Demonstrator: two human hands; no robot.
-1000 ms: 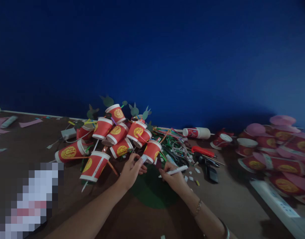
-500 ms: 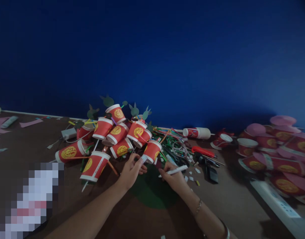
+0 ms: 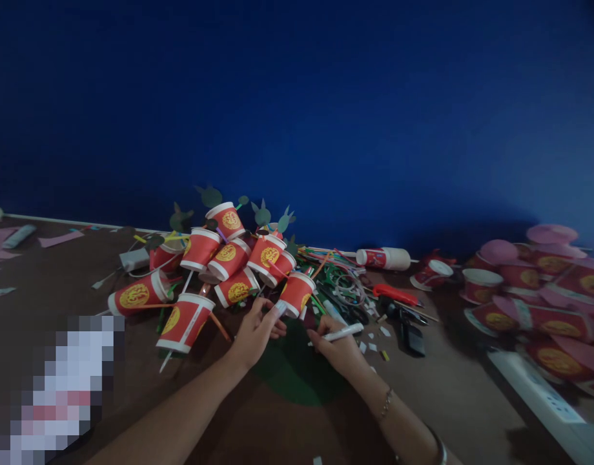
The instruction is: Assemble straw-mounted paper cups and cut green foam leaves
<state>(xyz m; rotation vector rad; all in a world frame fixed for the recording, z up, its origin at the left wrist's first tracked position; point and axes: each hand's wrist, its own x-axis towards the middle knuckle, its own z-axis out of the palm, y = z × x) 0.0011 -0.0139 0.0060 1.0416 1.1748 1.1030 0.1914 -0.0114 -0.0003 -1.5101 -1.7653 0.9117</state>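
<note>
My right hand (image 3: 333, 345) is closed around a white marker pen (image 3: 344, 332), which slants up to the right with one end near my fingertips. Beneath both hands lies a large round of dark green paper (image 3: 299, 381). My left hand (image 3: 258, 332) rests at its upper left edge, thumb apart from the partly curled fingers. Just above that thumb, a tilted red paper cup with a yellow print (image 3: 297, 294) leans at the front of a pile. I cannot make out whether the thumb touches it.
Stacked red paper cups (image 3: 228, 258) with straws and green paper cutouts rise behind my left hand. Coloured pipe cleaners (image 3: 348, 290), a red-handled tool (image 3: 396, 295) and paper scraps lie right of centre. Pink-topped cups (image 3: 543, 316) and a power strip (image 3: 536, 384) are far right.
The marker pen and my right hand have shifted very slightly left. My left hand and the cups stay where they were.
</note>
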